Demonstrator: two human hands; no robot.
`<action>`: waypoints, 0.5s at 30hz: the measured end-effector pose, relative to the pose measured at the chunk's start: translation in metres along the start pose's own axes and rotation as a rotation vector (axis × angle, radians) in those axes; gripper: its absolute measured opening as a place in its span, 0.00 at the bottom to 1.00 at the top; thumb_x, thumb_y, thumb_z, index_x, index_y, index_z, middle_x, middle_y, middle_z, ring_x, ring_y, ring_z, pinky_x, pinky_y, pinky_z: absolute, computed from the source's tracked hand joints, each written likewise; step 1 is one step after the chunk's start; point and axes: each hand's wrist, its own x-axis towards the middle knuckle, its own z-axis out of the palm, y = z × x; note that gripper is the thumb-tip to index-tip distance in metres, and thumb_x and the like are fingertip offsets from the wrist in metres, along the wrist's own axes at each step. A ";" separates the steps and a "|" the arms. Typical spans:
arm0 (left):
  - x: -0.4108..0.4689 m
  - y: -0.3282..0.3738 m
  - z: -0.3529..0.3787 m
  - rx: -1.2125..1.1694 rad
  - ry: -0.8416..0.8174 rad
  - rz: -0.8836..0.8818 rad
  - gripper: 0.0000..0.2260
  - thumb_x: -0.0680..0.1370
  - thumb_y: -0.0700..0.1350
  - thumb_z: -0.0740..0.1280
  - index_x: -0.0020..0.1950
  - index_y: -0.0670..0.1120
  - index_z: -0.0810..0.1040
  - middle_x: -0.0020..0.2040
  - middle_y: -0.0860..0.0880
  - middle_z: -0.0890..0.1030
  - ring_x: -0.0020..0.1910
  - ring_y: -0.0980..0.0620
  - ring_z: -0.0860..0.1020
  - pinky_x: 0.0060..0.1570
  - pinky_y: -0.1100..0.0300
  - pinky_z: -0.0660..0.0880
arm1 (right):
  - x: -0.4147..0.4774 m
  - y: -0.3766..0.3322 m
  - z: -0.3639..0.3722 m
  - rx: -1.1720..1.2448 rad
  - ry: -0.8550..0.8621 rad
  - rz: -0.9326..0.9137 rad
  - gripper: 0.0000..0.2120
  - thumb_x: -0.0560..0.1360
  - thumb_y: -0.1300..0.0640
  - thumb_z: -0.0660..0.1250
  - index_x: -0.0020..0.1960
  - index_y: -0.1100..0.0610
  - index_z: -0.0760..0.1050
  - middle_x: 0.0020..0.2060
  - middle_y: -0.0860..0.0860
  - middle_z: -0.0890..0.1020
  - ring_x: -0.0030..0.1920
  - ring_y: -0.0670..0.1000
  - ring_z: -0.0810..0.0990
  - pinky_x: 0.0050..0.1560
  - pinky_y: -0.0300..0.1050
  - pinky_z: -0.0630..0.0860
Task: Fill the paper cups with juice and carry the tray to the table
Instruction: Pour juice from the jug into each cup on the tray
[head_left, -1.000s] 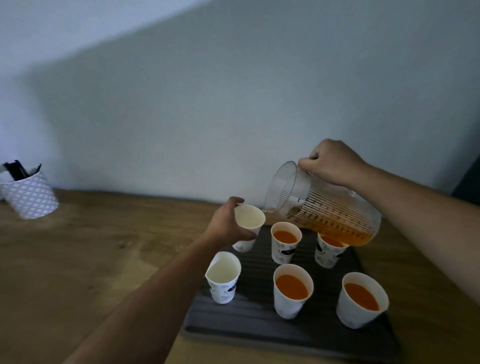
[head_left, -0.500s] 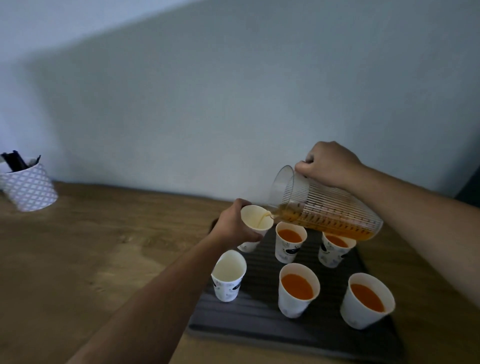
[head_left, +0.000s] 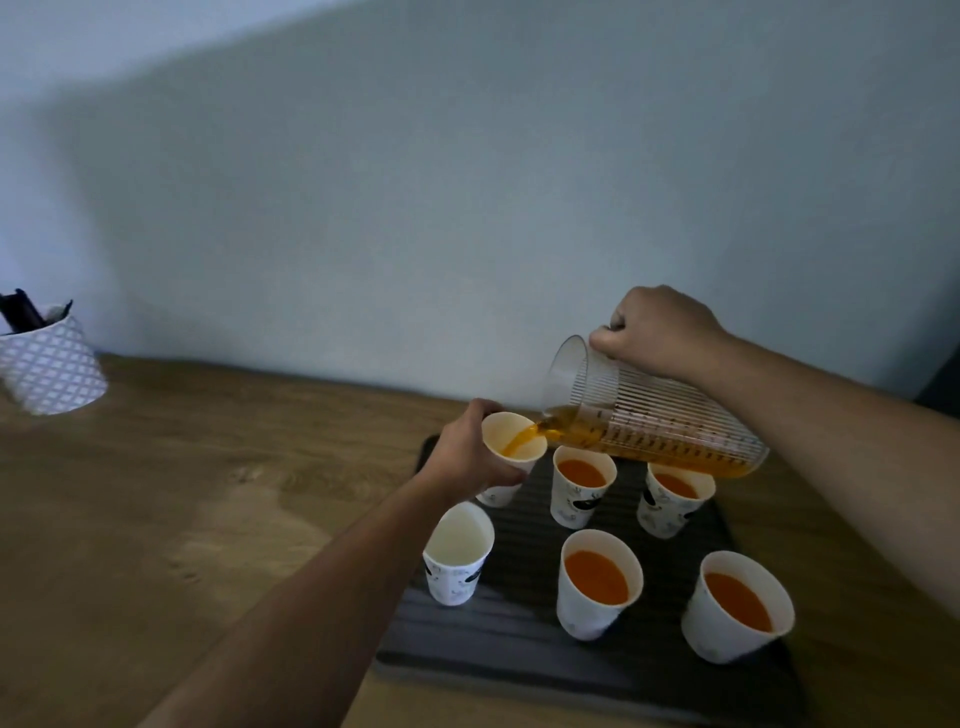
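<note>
A dark ribbed tray (head_left: 519, 649) lies on the wooden counter and carries several white paper cups. My left hand (head_left: 467, 457) grips the back-left cup (head_left: 511, 452), tilted slightly toward the pitcher. My right hand (head_left: 654, 330) holds a clear ribbed pitcher (head_left: 649, 415) tipped left, and orange juice streams from its spout into that cup. An empty cup (head_left: 457, 553) stands at the tray's front left. Cups with juice stand at the back middle (head_left: 582, 486), back right (head_left: 672, 499), front middle (head_left: 597, 582) and front right (head_left: 735, 605).
A white patterned holder (head_left: 49, 364) with dark pens stands at the far left of the wooden counter (head_left: 182, 493). A pale wall rises right behind the counter. A dark object edge shows at the far right.
The pitcher has tipped further and juice now pours into the cup in my left hand, which was empty a second ago. Both hands stay in nearly the same place.
</note>
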 end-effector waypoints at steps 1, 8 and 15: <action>0.000 -0.001 0.001 0.000 0.000 -0.003 0.38 0.62 0.44 0.80 0.68 0.50 0.66 0.63 0.50 0.75 0.61 0.50 0.74 0.59 0.52 0.75 | 0.000 0.000 0.001 -0.002 -0.003 -0.003 0.20 0.73 0.47 0.64 0.25 0.55 0.69 0.23 0.52 0.72 0.25 0.50 0.67 0.30 0.42 0.63; 0.000 -0.002 0.000 0.001 -0.008 -0.017 0.38 0.63 0.44 0.80 0.68 0.50 0.66 0.64 0.50 0.75 0.62 0.49 0.74 0.60 0.50 0.74 | 0.002 0.000 0.004 -0.016 -0.009 -0.006 0.20 0.73 0.47 0.64 0.26 0.55 0.69 0.22 0.50 0.68 0.24 0.50 0.66 0.30 0.42 0.62; -0.001 -0.004 0.003 -0.019 -0.003 -0.048 0.37 0.63 0.44 0.80 0.68 0.50 0.67 0.64 0.50 0.75 0.62 0.49 0.74 0.60 0.49 0.75 | 0.004 -0.001 0.005 -0.058 0.001 -0.018 0.20 0.73 0.48 0.64 0.26 0.55 0.70 0.22 0.49 0.67 0.24 0.49 0.65 0.29 0.41 0.61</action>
